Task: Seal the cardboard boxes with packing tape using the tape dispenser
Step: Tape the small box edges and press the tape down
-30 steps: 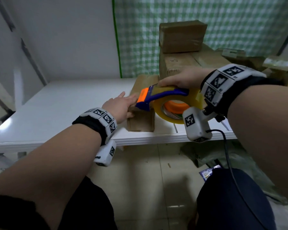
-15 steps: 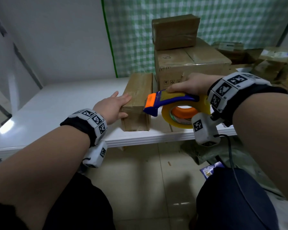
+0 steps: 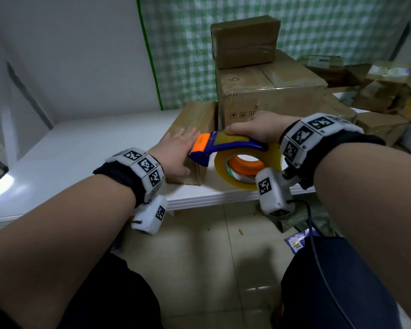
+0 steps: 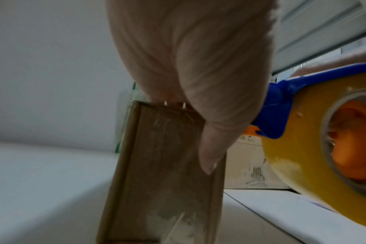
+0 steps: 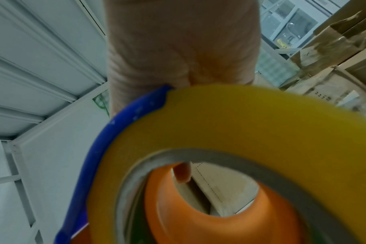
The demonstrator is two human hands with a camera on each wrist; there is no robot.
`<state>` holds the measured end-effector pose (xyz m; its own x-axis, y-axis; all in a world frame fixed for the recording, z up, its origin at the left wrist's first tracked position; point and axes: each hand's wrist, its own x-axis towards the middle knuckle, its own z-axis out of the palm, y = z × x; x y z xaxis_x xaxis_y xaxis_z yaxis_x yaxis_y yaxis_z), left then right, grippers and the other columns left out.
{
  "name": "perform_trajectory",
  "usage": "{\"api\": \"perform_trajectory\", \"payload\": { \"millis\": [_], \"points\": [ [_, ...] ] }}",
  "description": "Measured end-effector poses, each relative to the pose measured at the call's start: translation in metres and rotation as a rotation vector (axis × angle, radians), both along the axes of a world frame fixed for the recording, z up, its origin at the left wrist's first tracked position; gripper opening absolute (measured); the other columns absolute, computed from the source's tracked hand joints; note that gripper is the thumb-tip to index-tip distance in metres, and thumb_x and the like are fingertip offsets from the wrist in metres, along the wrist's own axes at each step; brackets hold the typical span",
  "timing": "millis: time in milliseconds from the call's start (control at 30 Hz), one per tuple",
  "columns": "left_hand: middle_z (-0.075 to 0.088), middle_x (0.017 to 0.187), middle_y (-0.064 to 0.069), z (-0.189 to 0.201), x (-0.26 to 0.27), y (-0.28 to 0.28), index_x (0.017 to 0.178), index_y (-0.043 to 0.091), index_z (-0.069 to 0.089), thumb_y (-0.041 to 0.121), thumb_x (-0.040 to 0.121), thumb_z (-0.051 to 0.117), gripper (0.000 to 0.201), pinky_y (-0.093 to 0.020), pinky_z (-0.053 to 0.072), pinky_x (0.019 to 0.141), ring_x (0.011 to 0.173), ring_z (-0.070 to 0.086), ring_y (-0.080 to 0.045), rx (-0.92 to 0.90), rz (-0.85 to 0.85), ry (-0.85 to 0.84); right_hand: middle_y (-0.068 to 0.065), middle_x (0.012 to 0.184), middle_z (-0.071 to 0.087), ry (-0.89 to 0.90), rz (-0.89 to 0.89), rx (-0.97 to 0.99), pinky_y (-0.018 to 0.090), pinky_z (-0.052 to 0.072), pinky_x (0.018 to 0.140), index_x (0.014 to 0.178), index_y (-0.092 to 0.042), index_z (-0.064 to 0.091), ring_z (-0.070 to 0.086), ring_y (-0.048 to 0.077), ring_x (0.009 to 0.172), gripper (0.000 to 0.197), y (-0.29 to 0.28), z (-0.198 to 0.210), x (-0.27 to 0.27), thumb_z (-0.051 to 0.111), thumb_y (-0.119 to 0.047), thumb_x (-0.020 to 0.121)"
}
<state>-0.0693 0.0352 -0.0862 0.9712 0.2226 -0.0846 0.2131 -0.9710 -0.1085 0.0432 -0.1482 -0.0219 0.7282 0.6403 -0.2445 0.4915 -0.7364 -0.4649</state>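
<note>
My left hand (image 3: 176, 150), now flattened, presses the narrow box (image 3: 195, 119); my right hand (image 3: 254, 129) grips the tape dispenser (image 3: 233, 150), drawn back, strip apparently finished.

Blue-orange tape dispenser (image 3: 220, 144), yellow tape roll (image 3: 223, 170), brown cardboard box (image 3: 195, 124).

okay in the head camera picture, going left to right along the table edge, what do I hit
left hand → small cardboard box under it → tape dispenser with its yellow roll → right hand gripping the dispenser → loose pile of boxes at far right.
</note>
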Motion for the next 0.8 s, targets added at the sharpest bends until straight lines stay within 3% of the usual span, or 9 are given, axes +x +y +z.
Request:
{"api": "perform_trajectory", "payload": {
  "millis": [133,200,367,467,567,700,800],
  "points": [
    [-0.005,0.159,-0.006,0.000,0.003,0.003,0.151,0.016,-0.004,0.044,0.072,0.076,0.116,-0.046,0.009,0.118,0.146,-0.001,-0.025,-0.045,-0.003,0.046,0.009,0.095,0.065,0.078,-0.022,0.057,0.036,0.045,0.084,0.094,-0.016,0.067,0.060,0.024,0.088,0.059,-0.004,-0.013,0.006,0.053,-0.071,0.077],
    [-0.007,0.159,-0.006,0.001,0.004,0.005,0.151,0.018,-0.005,0.044,0.072,0.077,0.117,-0.046,0.009,0.118,0.146,-0.003,-0.024,-0.082,-0.001,0.070,0.010,0.099,0.064,0.105,-0.018,0.075,0.035,0.045,0.084,0.100,-0.014,0.066,0.059,0.024,0.089,0.063,-0.007,-0.019,0.007,0.051,-0.071,0.078],
    [-0.006,0.159,-0.007,0.002,0.004,0.003,0.151,0.021,-0.005,0.039,0.072,0.078,0.116,-0.046,0.009,0.118,0.146,-0.003,-0.025,-0.123,0.005,0.051,0.010,0.110,0.065,0.154,0.019,0.125,0.040,0.043,0.099,0.106,-0.014,0.068,0.059,0.027,0.103,0.066,-0.020,-0.023,0.009,0.049,-0.071,0.080],
    [-0.007,0.159,-0.009,0.003,0.005,0.002,0.151,0.020,-0.003,0.040,0.071,0.078,0.116,-0.044,0.009,0.118,0.146,-0.002,-0.025,-0.120,0.006,0.055,0.007,0.106,0.068,0.222,0.028,0.192,0.037,0.046,0.095,0.103,-0.019,0.067,0.063,0.025,0.099,0.059,-0.034,-0.021,0.015,0.053,-0.070,0.077],
    [-0.010,0.159,-0.007,0.004,0.005,0.001,0.151,0.017,-0.005,0.044,0.072,0.076,0.116,-0.041,0.006,0.119,0.146,-0.005,-0.023,-0.122,0.031,0.090,0.005,0.098,0.069,0.238,0.018,0.197,0.033,0.047,0.083,0.094,-0.022,0.065,0.064,0.023,0.093,0.049,-0.054,-0.023,0.026,0.056,-0.066,0.077],
    [-0.014,0.158,-0.005,0.007,0.006,-0.004,0.151,0.018,-0.007,0.050,0.072,0.073,0.117,-0.043,0.003,0.119,0.146,-0.010,-0.021,-0.131,0.047,0.125,0.006,0.093,0.068,0.244,-0.013,0.174,0.035,0.045,0.084,0.092,-0.020,0.064,0.063,0.023,0.089,0.049,-0.069,-0.025,0.030,0.058,-0.066,0.076],
    [-0.016,0.158,0.001,0.013,0.006,-0.004,0.151,0.023,-0.006,0.059,0.067,0.073,0.121,-0.039,-0.005,0.118,0.144,-0.015,-0.015,-0.251,0.098,0.177,0.007,0.091,0.064,0.198,-0.020,0.137,0.033,0.043,0.081,0.082,-0.021,0.061,0.059,0.022,0.085,0.044,-0.062,-0.028,0.024,0.057,-0.065,0.078]
  ]
}}
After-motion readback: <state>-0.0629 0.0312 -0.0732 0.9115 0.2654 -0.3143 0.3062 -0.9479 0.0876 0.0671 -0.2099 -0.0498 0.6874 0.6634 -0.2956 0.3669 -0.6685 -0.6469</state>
